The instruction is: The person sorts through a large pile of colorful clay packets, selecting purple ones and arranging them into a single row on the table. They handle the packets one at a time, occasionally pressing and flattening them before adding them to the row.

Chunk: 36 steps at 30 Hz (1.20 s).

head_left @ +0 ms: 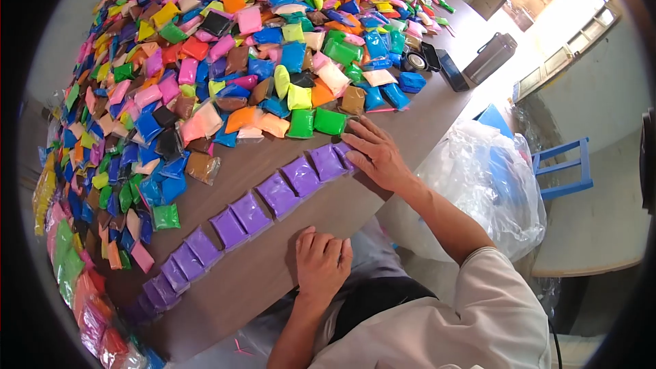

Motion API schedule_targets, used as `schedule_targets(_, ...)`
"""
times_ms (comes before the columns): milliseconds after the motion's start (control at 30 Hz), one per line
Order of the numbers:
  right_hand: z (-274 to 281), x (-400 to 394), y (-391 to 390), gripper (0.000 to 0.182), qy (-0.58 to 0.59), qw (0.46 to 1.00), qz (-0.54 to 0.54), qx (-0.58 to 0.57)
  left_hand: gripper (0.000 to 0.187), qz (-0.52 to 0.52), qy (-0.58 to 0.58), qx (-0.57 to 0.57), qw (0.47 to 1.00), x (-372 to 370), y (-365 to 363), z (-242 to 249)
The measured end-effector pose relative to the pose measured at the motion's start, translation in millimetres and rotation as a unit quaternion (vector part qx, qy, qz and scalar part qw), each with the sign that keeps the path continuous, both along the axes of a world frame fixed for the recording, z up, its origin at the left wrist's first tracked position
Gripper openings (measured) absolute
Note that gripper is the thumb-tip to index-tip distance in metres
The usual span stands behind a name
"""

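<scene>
A slanting row of purple packets (277, 195) in clear plastic lies along the near side of the brown table. My right hand (379, 157) reaches to the row's right end, its fingers spread and touching the last purple packet (344, 153), which they partly cover. Just beyond those fingers lie two green packets (330, 121). My left hand (324, 260) rests at the table's near edge, below the row, with loosely bent fingers slightly apart and nothing in it. The far left end of the row fades into shadow.
A big heap of multicoloured packets (239, 41) covers the table's far and left parts. At the right edge stand a dark flask (490, 58) and a black box (452, 72). Beside the table are clear plastic bags (478, 184) and a blue chair (564, 167).
</scene>
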State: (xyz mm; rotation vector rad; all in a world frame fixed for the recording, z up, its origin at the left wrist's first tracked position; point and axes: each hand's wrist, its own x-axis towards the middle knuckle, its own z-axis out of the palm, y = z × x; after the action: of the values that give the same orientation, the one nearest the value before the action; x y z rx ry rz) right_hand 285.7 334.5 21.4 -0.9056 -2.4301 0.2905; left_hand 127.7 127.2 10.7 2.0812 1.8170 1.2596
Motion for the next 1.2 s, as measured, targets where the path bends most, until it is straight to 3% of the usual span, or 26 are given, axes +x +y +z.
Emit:
schedule_targets(267, 20.6, -19.8, -23.5, 0.04, -0.049, 0.995, -0.022, 0.083, 0.014, 0.008, 0.0, 0.015, 1.0, 0.1, -2.2, -2.4)
schedule_targets(467, 29.3, -63.6, -37.2, 0.042, -0.028, 0.994, 0.106, 0.008, 0.013, 0.019, 0.005, 0.015, 1.0, 0.9, -1.6, -1.1)
schedule_targets(767, 23.2, -73.6, -42.2, 0.041, -0.043, 0.994, 0.103, 0.016, 0.011, 0.017, -0.009, 0.016, 1.0, 0.5, -3.3, -3.0)
schedule_targets(967, 33.1, -115.6, -50.8, 0.045, -0.004, 0.972, 0.237, 0.002, 0.01, 0.019, -0.012, 0.022, 1.0, 0.8, -4.7, -4.0)
schedule_targets(1200, 8.4, -151.8, -62.4, 0.054, -0.089, 0.959, 0.268, 0.022, 0.011, 0.027, -0.014, 0.01, 0.999, 0.5, -11.1, -5.8)
